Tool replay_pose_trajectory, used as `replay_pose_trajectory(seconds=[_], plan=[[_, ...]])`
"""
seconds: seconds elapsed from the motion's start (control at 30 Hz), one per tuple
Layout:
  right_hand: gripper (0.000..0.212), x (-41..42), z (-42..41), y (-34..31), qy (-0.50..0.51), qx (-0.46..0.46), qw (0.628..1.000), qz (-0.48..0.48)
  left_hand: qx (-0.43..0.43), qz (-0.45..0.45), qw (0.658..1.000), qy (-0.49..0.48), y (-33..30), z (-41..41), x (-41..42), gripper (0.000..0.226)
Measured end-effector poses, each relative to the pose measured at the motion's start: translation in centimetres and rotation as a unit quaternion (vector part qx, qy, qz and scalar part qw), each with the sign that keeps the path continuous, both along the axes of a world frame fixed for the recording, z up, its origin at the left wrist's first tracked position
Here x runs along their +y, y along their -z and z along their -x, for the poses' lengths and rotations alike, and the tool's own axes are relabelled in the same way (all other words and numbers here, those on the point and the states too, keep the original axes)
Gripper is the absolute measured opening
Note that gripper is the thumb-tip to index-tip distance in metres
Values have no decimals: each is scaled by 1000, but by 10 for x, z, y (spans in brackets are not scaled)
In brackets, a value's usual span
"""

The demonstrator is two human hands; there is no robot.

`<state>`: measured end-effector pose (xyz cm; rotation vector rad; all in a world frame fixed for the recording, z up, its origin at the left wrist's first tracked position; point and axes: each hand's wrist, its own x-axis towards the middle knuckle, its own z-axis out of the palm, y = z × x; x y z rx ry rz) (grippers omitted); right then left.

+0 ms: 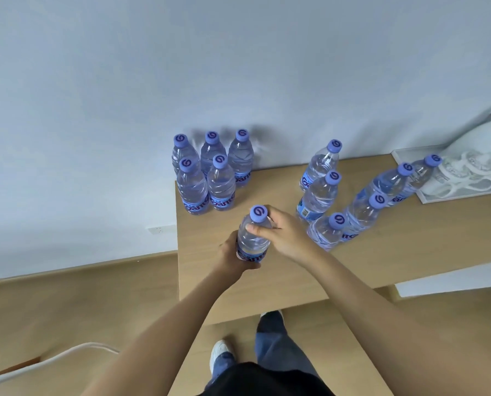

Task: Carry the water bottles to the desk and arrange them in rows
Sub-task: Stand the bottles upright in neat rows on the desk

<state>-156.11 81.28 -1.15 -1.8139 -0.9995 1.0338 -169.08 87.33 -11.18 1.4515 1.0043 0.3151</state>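
Light wood-grain laminate is forming the top of the desk (pixel 267 281), seen from the head view. Both hands are gripping one upright water bottle (pixel 252 238) over the desk's front-left area. The left hand (pixel 232 258) is wrapping closed around the lower body and label; the right hand (pixel 284 232) is closing its fingers (pixel 255 228) on the shoulder just below the purple cap (pixel 259 214). Whether the base is touching the desk cannot be told. Five bottles (pixel 207 172) are standing upright at the back-left corner against the wall, three behind and two in front. Six more bottles (pixel 352 195) are standing in a loose cluster to the right, near a white tray (pixel 404 155) holding white items.
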Motion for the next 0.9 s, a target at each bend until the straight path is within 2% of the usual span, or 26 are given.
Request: replay_pose_trajectory(seconds=[0.17, 0.4, 0.53, 0.67, 0.9], plan=[[30, 8, -17, 15, -15, -15, 1000, -5, 10, -1, 999, -49, 9, -25, 6, 80], [32, 33, -46, 28, -45, -34, 998, 13, -20, 1, 992, -125, 24, -59, 17, 77], [35, 56, -62, 26, -29, -69, 997, 13, 20, -8, 984, -176, 31, -79, 27, 65], [34, 74, -78, 24, -39, -100, 994, 7, 49, 20, 972, -230, 36, -95, 34, 58], [34, 98, -97, 24, -54, -80, 995, -9, 86, 43, 936, -340, 35, -119, 47, 45]])
